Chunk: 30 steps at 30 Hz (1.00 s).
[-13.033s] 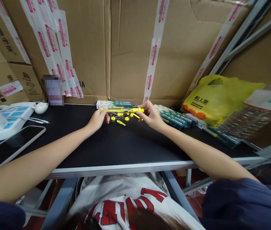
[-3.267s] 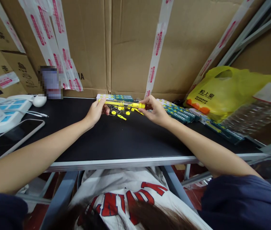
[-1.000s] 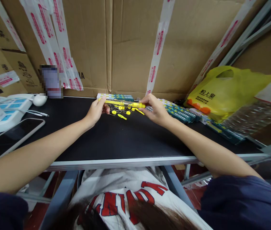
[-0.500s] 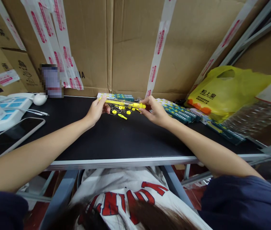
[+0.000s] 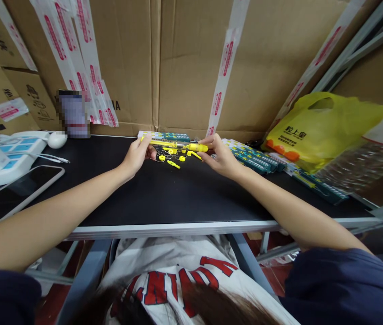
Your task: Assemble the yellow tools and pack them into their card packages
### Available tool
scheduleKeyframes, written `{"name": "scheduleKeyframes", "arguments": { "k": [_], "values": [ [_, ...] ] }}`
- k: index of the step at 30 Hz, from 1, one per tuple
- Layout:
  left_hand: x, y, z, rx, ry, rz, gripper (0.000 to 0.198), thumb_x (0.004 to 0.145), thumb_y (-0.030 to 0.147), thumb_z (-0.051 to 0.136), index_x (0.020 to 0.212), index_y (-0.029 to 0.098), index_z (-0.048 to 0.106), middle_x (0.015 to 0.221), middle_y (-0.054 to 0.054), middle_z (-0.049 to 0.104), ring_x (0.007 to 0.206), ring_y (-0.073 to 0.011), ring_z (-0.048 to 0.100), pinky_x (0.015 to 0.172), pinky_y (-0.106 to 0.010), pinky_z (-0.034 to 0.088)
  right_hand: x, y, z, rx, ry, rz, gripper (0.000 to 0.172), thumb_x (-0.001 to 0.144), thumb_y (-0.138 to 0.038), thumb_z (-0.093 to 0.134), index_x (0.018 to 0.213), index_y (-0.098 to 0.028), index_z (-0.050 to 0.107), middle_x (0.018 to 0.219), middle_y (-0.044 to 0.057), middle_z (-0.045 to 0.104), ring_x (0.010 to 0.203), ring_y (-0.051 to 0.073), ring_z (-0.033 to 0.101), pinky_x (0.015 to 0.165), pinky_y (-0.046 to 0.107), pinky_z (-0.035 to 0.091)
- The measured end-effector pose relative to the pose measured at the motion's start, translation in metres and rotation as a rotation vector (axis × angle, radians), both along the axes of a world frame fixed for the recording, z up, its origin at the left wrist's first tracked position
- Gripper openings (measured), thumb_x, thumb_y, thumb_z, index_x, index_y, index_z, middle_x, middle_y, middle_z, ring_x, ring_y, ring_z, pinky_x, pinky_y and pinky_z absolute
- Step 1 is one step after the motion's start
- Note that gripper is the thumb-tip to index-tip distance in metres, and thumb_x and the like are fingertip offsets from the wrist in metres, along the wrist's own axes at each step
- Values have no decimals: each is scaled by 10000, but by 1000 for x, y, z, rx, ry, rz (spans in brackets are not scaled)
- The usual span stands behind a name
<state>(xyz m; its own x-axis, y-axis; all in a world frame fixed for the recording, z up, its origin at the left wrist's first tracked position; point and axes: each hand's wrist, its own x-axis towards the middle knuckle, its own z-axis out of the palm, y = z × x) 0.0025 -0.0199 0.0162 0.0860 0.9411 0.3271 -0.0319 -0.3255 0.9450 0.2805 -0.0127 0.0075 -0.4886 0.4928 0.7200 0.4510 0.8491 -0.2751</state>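
Observation:
A slim yellow pen-shaped tool is held level between both hands just above the black table. My left hand pinches its thin left end. Around its thicker yellow right end my right hand is closed. Beneath the tool lie several small yellow parts and thin wire rings scattered on the table.
Teal and yellow packaged boxes lie in rows to the right and behind the hands. A yellow plastic bag and clear bag sit far right. At the left are a white power strip, a tablet and a white mouse. Cardboard boxes wall the back.
The hands and the yellow tool stay in nearly the same place; only small shifts of the fingers and of the view show.

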Motion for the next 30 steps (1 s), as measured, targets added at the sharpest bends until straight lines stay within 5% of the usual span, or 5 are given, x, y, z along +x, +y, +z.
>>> {"name": "scheduleKeyframes", "arguments": {
  "k": [30],
  "values": [
    [2,0,1,-31,-6,-2,391,995,470,485,712,200,478,516,20,553,485,-79,543,548,-175,484,-3,-3,3,-38,4,23,322,966,-493,557,1100,-238,412,849,1,617,649,123,624,609,272,503]
  ]
}}
